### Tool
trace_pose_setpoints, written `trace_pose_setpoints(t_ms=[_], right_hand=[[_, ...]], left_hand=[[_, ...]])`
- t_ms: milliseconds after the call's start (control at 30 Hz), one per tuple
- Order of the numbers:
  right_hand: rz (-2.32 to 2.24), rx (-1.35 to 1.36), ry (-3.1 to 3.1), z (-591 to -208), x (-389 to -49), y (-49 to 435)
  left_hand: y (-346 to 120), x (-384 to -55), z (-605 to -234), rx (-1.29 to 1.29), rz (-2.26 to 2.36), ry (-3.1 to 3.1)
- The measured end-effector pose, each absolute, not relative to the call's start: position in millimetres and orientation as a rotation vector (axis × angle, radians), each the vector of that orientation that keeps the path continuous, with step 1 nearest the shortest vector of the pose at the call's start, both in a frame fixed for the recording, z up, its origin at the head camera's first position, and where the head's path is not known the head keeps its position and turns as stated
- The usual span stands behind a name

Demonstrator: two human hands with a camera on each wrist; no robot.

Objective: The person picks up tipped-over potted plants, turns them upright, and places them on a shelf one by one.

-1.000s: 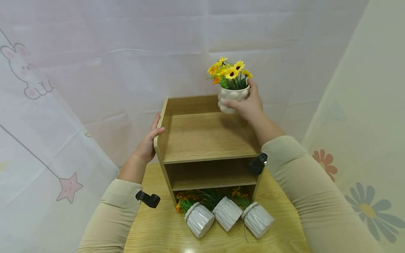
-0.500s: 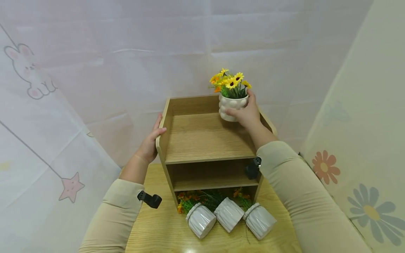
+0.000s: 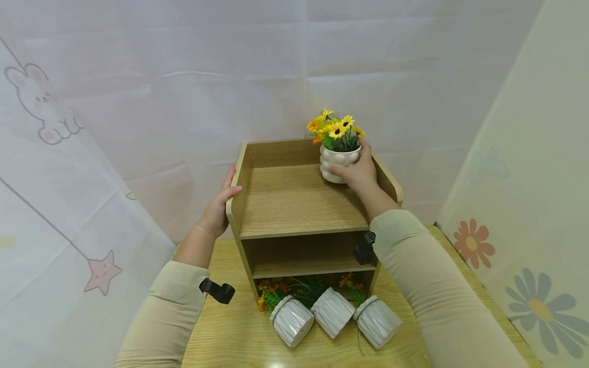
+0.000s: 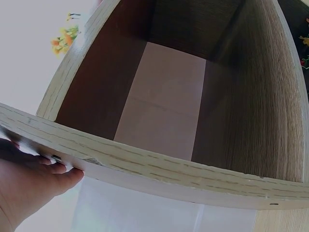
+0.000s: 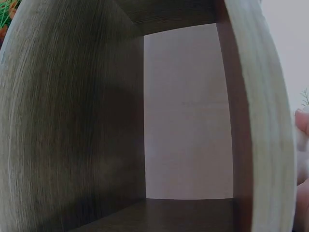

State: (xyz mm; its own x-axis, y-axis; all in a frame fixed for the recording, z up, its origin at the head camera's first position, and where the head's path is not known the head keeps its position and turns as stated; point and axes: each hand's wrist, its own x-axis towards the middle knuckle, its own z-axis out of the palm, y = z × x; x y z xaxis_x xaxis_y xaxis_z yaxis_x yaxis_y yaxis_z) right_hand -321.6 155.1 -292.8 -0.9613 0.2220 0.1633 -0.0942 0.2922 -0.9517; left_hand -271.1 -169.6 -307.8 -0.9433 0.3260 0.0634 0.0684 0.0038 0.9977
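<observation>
A wooden shelf (image 3: 294, 204) stands on the table. My left hand (image 3: 216, 212) holds its left side panel, the thumb over the edge and the fingers along the outside. The left wrist view shows this hand (image 4: 34, 188) against the panel's outer face. At the back right of the top board, my right hand (image 3: 362, 174) grips an upright white bubbled flower pot (image 3: 338, 159) with yellow and orange artificial flowers. Whether its base touches the board I cannot tell. Only a sliver of the right hand (image 5: 302, 145) shows in the right wrist view.
Three white ribbed pots (image 3: 292, 321) of flowers lie tipped on the table (image 3: 221, 337) before the shelf, their flowers reaching its lowest compartment. A printed cloth (image 3: 276, 61) hangs behind and along both sides.
My right hand has lowered the flower pot toward the top board at the back right. The left hand keeps its place on the side panel.
</observation>
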Motion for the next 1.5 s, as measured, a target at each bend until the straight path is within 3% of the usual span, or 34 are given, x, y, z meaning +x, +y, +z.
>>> trace_pose_setpoints(t_ms=[1500], right_hand=[[1.62,-0.066,-2.342,-313.5,-325.5,153.2]], left_hand=[[-171.1,-272.1,-308.8,0.367,2.062,2.077]])
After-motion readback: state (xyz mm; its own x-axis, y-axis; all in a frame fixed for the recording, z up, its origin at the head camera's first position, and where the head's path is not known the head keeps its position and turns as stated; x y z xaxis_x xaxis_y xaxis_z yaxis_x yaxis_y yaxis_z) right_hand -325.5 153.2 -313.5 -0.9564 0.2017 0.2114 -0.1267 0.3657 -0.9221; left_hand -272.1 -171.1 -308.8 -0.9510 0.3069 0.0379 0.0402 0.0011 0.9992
